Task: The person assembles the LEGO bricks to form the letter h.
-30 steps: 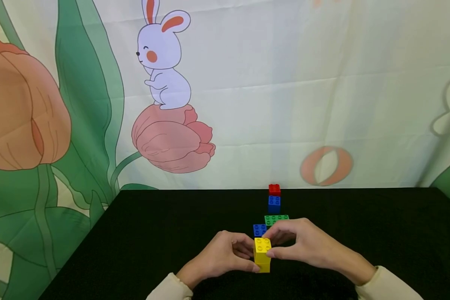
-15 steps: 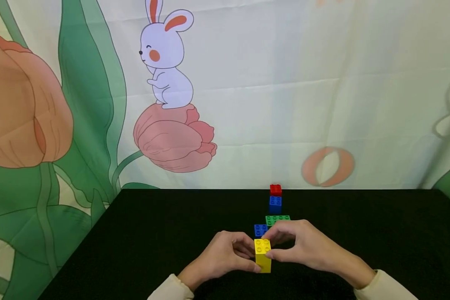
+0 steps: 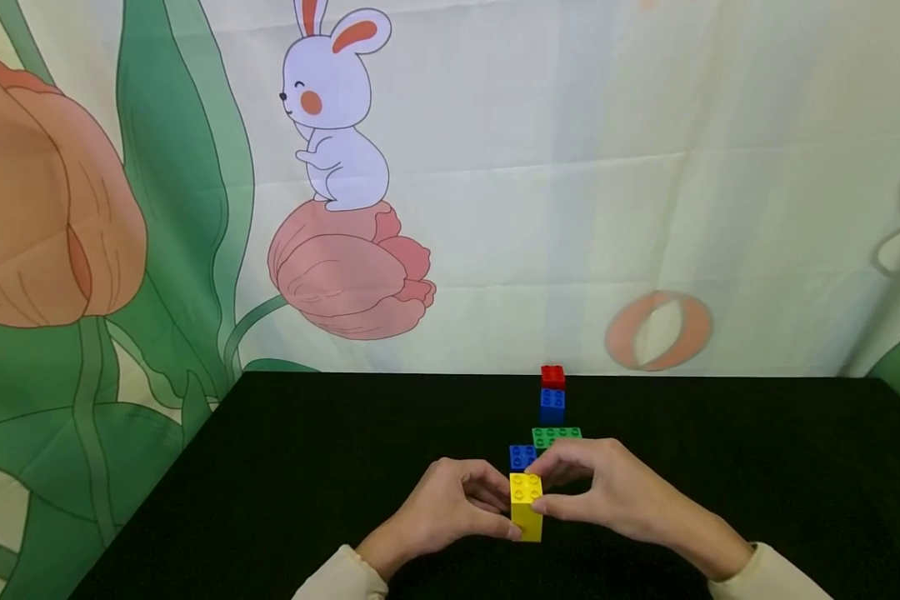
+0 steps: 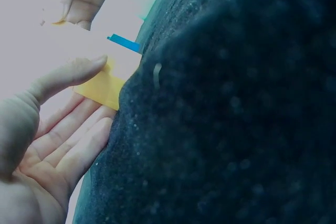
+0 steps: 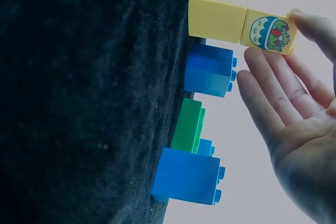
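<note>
Two yellow toy building bricks [image 3: 527, 518] stand stacked upright on the black table, one on top of the other. My left hand [image 3: 453, 504] pinches the lower brick, its thumb [image 4: 86, 71] on the near side. The upper brick [image 5: 269, 29], with a bowl picture printed on its side, is pinched by my right hand [image 3: 607, 492] between thumb and fingers. In the right wrist view the two yellow bricks meet along a thin seam. Just behind the stack sits a blue brick [image 3: 522, 456], seen also in the right wrist view as a blue brick [image 5: 209, 70] beside the yellow ones.
A flat green brick [image 3: 557, 435] lies behind the near blue one, partly covered by my right hand. Farther back are another blue brick [image 3: 552, 405] and a red brick [image 3: 552, 377]. A printed curtain [image 3: 495, 208] hangs past the table's [image 3: 330, 450] far edge.
The upper yellow brick has gone from slightly offset on the lower one to lined up with it. Both hands keep their hold; the head view shifts slightly.
</note>
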Available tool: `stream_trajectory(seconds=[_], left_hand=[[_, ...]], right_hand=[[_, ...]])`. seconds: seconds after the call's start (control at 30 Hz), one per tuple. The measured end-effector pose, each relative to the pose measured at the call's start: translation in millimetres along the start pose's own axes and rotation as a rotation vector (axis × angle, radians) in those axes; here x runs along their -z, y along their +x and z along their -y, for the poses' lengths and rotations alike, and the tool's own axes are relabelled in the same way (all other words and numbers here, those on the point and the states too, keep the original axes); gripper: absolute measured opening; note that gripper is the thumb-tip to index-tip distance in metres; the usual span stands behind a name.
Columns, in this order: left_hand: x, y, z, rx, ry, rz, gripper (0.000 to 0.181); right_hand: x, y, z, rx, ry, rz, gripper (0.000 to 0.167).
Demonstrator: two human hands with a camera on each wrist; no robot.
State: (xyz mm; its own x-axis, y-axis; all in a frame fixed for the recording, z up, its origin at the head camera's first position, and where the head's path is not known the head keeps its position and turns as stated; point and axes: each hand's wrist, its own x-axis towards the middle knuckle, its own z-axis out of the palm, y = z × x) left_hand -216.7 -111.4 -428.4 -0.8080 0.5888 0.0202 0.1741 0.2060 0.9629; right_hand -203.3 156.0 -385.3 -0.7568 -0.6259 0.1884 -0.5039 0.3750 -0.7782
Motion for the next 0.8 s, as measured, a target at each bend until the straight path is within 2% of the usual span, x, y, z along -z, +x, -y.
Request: stream_trajectory(seconds=[0.27,0.43,0.67,0.8], left_hand=[[-0.8,-0.2,0.4,-0.003,0.003,-0.005,0.03],[-1.7,1.1,-0.2,-0.008,0.004,0.005,0.029],[-1.3,2.9,-2.9,0.004,0.025,0.027,0.029],[1.0,3.6,-0.3,-0.016,0.023,0.053,0.03]], right_hand=[[0,0.4,-2,0.013,0.004,-0.005,0.022],[-1,-1.6,-5,-0.009,0.033,-0.011,0.023],[-2,-3.4,-9,-0.024,0.076,-0.01,0.023],[-3,-3.7,-10,-0.03,0.093,-0.008,0.023]])
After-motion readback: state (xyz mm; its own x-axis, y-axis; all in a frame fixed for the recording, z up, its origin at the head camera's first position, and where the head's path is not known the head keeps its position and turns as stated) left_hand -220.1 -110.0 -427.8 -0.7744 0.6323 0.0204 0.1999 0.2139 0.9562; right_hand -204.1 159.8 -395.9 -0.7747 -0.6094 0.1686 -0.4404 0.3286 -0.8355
